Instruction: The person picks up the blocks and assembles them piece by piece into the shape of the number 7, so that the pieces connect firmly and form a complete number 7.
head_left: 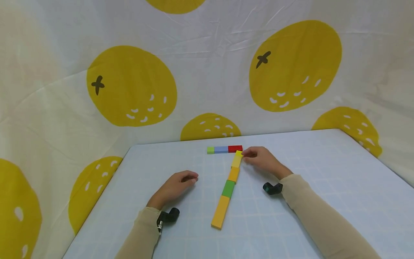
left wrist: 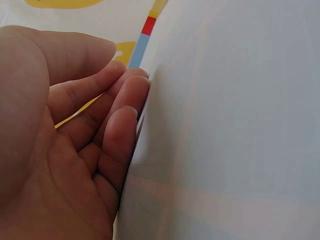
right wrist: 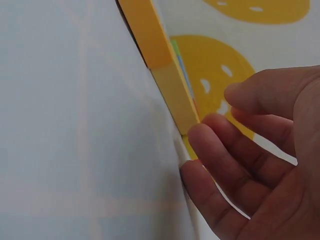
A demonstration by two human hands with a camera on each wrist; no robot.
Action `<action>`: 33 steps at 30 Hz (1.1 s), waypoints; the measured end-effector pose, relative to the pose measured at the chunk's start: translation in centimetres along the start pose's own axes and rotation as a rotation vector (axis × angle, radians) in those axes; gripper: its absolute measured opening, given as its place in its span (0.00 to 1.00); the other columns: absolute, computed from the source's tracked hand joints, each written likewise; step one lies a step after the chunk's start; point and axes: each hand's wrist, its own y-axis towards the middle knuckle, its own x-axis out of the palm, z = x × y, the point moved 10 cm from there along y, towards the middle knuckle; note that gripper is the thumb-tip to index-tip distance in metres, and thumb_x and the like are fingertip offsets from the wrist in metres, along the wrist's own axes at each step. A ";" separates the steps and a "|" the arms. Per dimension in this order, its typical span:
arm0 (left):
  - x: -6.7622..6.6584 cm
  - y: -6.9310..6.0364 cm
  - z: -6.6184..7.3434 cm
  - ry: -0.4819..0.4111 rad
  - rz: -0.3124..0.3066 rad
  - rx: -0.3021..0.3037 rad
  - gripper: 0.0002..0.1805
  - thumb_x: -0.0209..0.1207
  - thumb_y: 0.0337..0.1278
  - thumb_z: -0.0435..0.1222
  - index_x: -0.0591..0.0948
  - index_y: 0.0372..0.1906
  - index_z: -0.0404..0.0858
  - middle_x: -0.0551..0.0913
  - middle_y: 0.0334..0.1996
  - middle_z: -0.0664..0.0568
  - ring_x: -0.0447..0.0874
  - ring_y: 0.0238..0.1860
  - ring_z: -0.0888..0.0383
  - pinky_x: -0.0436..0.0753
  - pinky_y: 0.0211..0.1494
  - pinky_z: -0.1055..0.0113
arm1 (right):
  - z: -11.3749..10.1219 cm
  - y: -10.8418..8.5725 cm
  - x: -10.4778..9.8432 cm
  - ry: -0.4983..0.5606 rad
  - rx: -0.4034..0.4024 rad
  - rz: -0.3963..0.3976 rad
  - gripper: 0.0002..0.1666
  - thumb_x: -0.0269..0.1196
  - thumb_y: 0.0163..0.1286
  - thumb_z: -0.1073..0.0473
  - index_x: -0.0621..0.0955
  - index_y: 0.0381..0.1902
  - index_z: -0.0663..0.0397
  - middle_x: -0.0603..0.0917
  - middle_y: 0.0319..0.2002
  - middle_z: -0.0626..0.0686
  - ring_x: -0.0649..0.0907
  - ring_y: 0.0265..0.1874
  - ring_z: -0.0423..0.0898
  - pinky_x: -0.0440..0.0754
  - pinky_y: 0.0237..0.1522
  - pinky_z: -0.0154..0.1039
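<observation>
My right hand [head_left: 263, 160] is at the far end of a slanting line of flat blocks, fingertips beside a small bright yellow block [head_left: 238, 153]. In the right wrist view the thumb stands apart from the loosely bent fingers [right wrist: 215, 150], and nothing is pinched between them. Behind the bright yellow block the line runs towards me: a pale yellow block [head_left: 236, 160], an orange block [head_left: 233, 174], a green block [head_left: 228, 189] and a long orange block [head_left: 220, 212]. Left of the line, my left hand [head_left: 174, 185] rests on the table, fingers loosely bent, holding nothing.
Across the line's far end lies a short row: a light green block [head_left: 210, 150], a blue block [head_left: 221, 149] and a red block [head_left: 235, 148]. A pale checked cloth covers the table [head_left: 291, 223]. A white curtain with yellow fruit prints [head_left: 213, 72] hangs behind it.
</observation>
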 end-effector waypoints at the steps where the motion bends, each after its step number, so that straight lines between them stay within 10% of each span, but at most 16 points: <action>1: 0.0 0.0 0.0 0.002 -0.001 0.000 0.13 0.58 0.71 0.43 0.83 0.56 0.49 0.83 0.50 0.63 0.76 0.57 0.56 0.72 0.66 0.50 | 0.1 -0.1 0.1 -0.003 0.003 -0.007 0.16 0.65 0.71 0.54 0.83 0.54 0.49 0.84 0.49 0.50 0.80 0.49 0.50 0.80 0.56 0.48; 33: 0.0 0.3 -0.4 0.008 0.016 0.001 0.12 0.58 0.71 0.43 0.83 0.55 0.51 0.83 0.49 0.64 0.77 0.56 0.58 0.72 0.66 0.52 | -1.9 -3.8 3.7 0.001 -0.063 -0.168 0.09 0.67 0.69 0.54 0.86 0.46 0.43 0.85 0.44 0.43 0.78 0.46 0.49 0.80 0.55 0.46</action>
